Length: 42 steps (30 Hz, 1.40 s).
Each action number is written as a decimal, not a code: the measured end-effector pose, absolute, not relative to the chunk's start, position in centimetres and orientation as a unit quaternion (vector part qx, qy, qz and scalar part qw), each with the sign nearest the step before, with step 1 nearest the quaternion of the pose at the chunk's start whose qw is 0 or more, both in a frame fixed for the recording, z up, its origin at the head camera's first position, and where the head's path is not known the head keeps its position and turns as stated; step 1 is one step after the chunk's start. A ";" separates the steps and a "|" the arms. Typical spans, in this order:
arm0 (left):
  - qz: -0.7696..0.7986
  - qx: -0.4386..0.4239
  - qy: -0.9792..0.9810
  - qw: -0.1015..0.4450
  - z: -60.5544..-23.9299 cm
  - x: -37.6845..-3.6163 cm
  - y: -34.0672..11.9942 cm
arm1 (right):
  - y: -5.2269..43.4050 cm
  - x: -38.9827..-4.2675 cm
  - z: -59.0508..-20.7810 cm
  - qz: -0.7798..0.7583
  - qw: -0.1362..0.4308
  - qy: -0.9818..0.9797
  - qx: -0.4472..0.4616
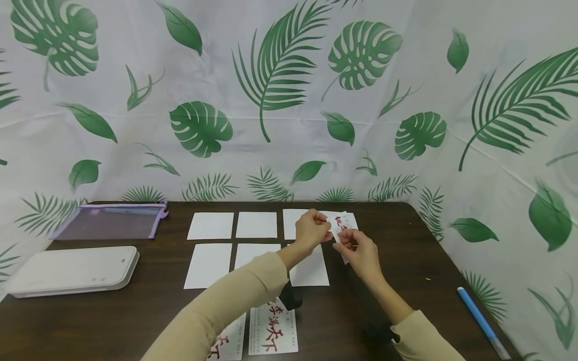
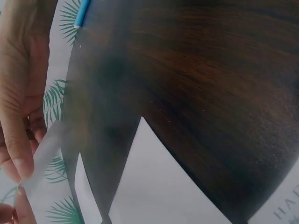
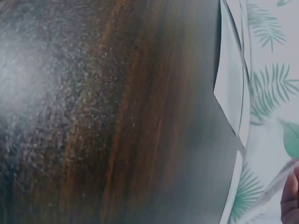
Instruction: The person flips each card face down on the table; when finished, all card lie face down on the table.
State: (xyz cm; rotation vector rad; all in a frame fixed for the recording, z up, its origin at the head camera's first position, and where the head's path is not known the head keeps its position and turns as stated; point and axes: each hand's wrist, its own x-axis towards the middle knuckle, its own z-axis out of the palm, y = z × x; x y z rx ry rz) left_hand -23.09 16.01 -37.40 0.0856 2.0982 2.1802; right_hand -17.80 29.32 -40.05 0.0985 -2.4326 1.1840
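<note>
- Nearest to my head view lie two printed cards with red brush characters [image 1: 273, 335] at the front edge of the dark wood-grain counter [image 1: 406, 281], partly under my left sleeve.
- Held above the counter's far middle is the small white card with red characters [image 1: 341, 226]; I judge a clear film sleeve goes with it, since the left wrist view shows a translucent strip [image 2: 44, 154] by the fingers.
- My left hand [image 1: 311, 230] has its fingers curled and pinching the card's left edge; my right hand [image 1: 361, 253] pinches it from below, fingers clamped on it too.
- As I judge it, both grips are fingertip pinches on thin, slick stock, so uneven pulling could bend the card or let it slip and drop.
- A drop would land on the plain white paper rectangles [image 1: 256, 224] laid in rows just beneath and could knock them out of line; so could my left forearm, which crosses low over the front row.
- Smudging the red print is possible if fingers slide over it.
- Well apart to the left sit a flat white laminator-like device [image 1: 72, 271] and a purple-edged clear zip pouch [image 1: 108, 220]; a blue pen [image 1: 480, 321] lies near the right edge, unlikely to interfere.
</note>
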 end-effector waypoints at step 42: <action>0.615 0.028 0.788 0.029 -41.6 -20.2 16.1 | 34.0 -18.0 -39.9 0.583 0.152 -0.785 -0.143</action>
